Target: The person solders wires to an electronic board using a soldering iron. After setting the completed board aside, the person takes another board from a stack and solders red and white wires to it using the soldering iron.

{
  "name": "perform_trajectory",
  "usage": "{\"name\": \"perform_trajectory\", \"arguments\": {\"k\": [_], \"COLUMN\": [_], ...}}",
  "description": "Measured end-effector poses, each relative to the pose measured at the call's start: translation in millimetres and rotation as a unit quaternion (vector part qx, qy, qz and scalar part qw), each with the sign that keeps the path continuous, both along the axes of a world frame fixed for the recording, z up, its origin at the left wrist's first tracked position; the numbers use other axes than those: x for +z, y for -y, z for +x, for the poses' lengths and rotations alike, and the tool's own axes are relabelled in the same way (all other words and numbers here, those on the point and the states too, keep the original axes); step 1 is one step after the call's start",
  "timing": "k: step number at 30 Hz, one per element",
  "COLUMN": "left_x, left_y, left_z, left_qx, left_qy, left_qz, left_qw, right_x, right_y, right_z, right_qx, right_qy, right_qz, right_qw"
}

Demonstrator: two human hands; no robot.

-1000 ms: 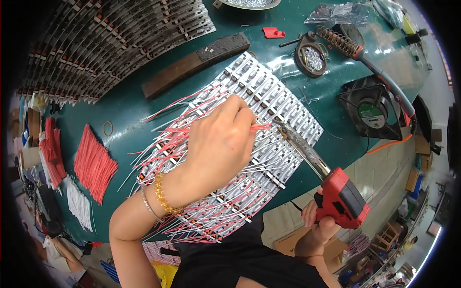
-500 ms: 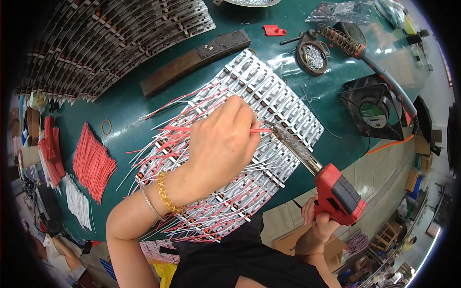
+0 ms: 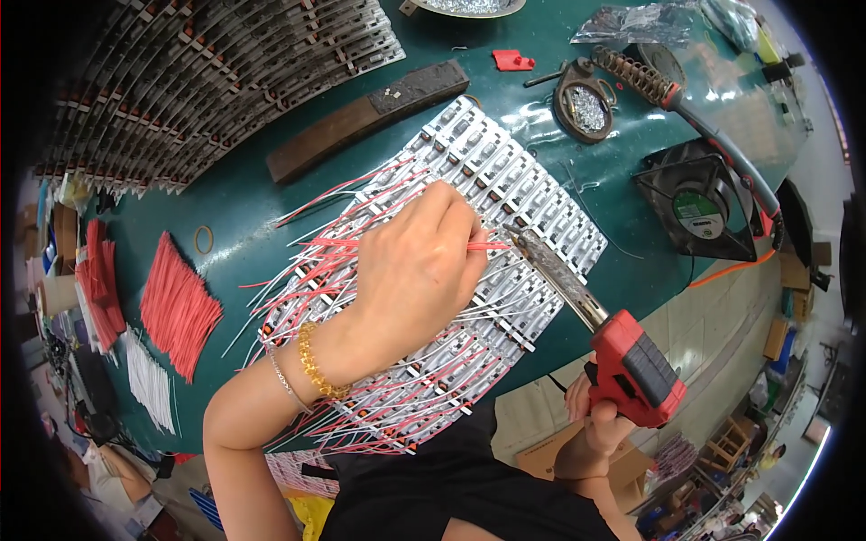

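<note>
At the centre of the frame the left hand (image 3: 419, 270) pinches a thin red wire (image 3: 483, 245) between its closed fingers, holding the wire's end against the sheet of white strip boards (image 3: 505, 180) on the green table (image 3: 234, 212). The right hand (image 3: 600, 419), lower right, is wrapped tight around the red grip of a soldering gun (image 3: 631, 365), whose dark tip meets the wire end just right of the left fingertips.

The fingertips sit very near the hot tip, so a small slip could burn them. If the wire shifts while the solder sets, the joint may come out weak, or solder may bridge to the next pad. The many loose red and white leads fanned under the left wrist could snag it and drag the boards.

Around it lie:
- 2 bundles of red wires (image 3: 176, 307) and 1 of white at centre left
- a dark wooden bar (image 3: 365, 117) above
- racks of more strips at upper left
- a second iron in its coil stand (image 3: 636, 72), a tin of solder bits (image 3: 586, 99) and a black fan (image 3: 699, 207) at upper right

Nothing stands between tip and joint
</note>
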State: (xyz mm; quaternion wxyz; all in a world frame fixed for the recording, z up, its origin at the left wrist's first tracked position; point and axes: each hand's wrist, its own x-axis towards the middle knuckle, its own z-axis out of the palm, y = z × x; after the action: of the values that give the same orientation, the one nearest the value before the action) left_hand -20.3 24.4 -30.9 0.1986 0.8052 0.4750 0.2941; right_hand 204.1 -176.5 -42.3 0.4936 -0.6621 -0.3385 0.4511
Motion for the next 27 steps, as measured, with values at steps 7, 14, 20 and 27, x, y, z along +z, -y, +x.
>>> {"name": "perform_trajectory", "arguments": {"k": [7,14,20,27], "left_x": [7,33,15,6], "left_y": [0,3,6,7], "left_z": [-21,-13,7,8], "left_qx": [-0.067,-0.015,-0.005,0.004], "left_qy": [0.111,0.161,0.051,0.015], "left_qz": [-0.105,0.065,-0.063,-0.081], "left_qw": [0.986,0.985,0.997,0.997], "right_x": [17,15,19,19], "right_y": [-26,-23,-19,-14], "right_z": [-16,-10,-12,-8], "right_qx": [-0.013,0.04,0.03,0.064], "right_qy": [-0.07,-0.071,-0.053,-0.063], "right_qz": [0.025,0.13,0.109,0.101], "right_qw": [0.997,0.988,0.992,0.991]}}
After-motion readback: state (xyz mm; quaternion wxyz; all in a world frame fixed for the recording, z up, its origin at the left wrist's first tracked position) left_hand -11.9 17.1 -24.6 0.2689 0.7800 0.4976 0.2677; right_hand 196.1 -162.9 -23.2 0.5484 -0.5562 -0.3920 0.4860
